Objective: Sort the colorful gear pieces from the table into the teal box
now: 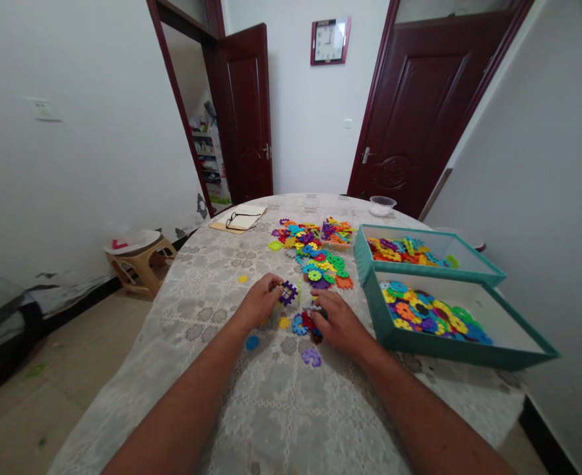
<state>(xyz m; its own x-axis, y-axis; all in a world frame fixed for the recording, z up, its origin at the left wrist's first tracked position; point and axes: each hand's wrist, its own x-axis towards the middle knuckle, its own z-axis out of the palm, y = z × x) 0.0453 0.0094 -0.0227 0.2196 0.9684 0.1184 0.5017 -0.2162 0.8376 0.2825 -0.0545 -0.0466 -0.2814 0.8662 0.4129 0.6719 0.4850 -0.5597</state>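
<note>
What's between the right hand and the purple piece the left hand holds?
A thin yellow-green piece shows between the purple piece in the left hand and the right hand; whether it blocks, I can't tell.

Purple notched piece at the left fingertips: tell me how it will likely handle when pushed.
The purple notched piece is probably light, being small beside the left hand. Its squarish, toothed outline suggests it would likely resist rolling.
</note>
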